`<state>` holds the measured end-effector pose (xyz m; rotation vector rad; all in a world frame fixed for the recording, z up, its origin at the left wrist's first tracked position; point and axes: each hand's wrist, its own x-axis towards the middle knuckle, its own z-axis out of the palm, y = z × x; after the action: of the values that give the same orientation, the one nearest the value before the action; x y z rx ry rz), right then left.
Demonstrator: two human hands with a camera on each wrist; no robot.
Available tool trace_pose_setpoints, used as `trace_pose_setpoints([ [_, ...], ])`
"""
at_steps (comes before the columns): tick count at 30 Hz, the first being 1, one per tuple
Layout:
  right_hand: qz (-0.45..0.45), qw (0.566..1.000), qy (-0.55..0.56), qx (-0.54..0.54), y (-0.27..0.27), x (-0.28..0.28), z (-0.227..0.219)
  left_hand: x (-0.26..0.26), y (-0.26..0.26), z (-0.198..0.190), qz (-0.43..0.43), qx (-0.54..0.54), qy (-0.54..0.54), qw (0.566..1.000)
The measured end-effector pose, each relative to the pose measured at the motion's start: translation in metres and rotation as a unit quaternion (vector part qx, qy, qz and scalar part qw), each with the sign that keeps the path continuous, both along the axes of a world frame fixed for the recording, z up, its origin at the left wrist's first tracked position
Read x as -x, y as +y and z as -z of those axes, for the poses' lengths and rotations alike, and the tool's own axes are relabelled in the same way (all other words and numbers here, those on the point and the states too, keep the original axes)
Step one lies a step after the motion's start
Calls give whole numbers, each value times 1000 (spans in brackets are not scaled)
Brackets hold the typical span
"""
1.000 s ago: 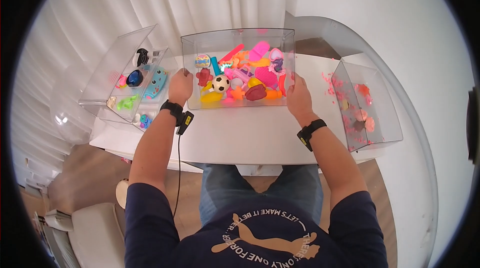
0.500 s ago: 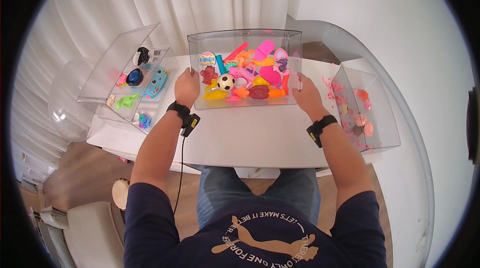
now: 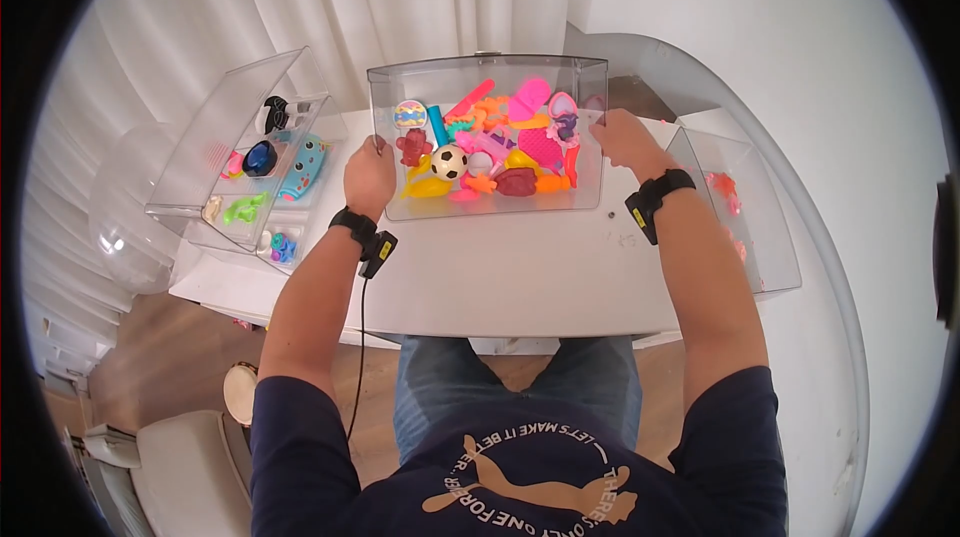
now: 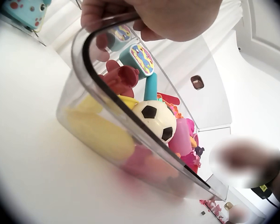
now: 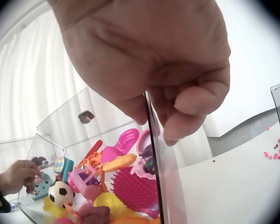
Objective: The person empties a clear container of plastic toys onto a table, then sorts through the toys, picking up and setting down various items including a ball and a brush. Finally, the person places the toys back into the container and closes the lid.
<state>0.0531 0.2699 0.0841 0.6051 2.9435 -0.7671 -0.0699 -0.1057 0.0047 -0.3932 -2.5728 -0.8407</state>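
A clear plastic bin point(image 3: 488, 63) stands at the middle of the white table, filled with colorful toys. At its left wall, my left hand point(image 3: 370, 177) grips the rim, fingers curled over the edge in the left wrist view. My right hand point(image 5: 149, 60) pinches the opposite rim, thumb on the inner side and fingers outside. Inside lie a small soccer ball point(image 3: 449, 163), a pink bristled piece point(image 5: 134, 189), a red bear-shaped toy point(image 4: 120, 78), a teal box with a patterned lid point(image 4: 139, 59), and several yellow and orange pieces.
Left of the bin, a tilted clear container point(image 3: 215, 142) holds a blue spotted toy point(image 3: 303, 169) and small figures. On the right, another clear bin point(image 3: 772, 207) holds reddish pieces, partly behind my right forearm. Pink bits point(image 5: 276, 155) are scattered near it.
The bin has shifted slightly right on the table. My right hand has moved back along its right rim, away from my body. My left hand stays at the left rim.
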Motion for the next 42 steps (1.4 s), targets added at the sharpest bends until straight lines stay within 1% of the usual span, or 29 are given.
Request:
trace_pose_setpoints([
  [1,2,1000,-5,11,-6,-5,3,1,0,2,2,1,2,1000],
  [4,16,994,-29,101,-17,-22,0,7,-1,6,19,-8,19,1000],
  [7,44,988,39,144,-18,-22,18,11,4,6,3,-8,19,1000],
  [10,50,986,61,144,-13,-14,33,14,7,6,2,-15,31,999],
  [13,52,984,97,140,-11,-9,40,20,13,1,-7,-21,0,1000],
  [16,50,990,70,112,-10,-2,37,32,13,2,0,7,16,1000],
  [19,61,991,70,101,-9,6,36,46,14,0,9,17,11,1000],
  [22,70,987,89,115,-5,12,43,53,18,-3,14,13,14,1000],
  [25,79,986,124,81,-6,18,48,62,23,-3,15,-6,10,1000],
  [28,85,984,137,81,-9,21,48,74,20,-3,43,28,-9,999],
  [31,81,987,117,72,-9,22,43,83,22,-3,49,35,-37,998],
  [33,86,986,141,32,4,37,65,91,24,0,53,34,-35,997],
  [34,89,985,148,12,3,39,67,92,24,1,56,33,-40,997],
  [37,99,988,117,10,0,43,71,95,20,8,59,29,-90,994],
  [40,30,991,118,-48,13,43,84,91,19,9,76,-2,-121,990],
  [42,5,985,141,-100,26,50,97,92,18,7,87,8,-126,988],
])
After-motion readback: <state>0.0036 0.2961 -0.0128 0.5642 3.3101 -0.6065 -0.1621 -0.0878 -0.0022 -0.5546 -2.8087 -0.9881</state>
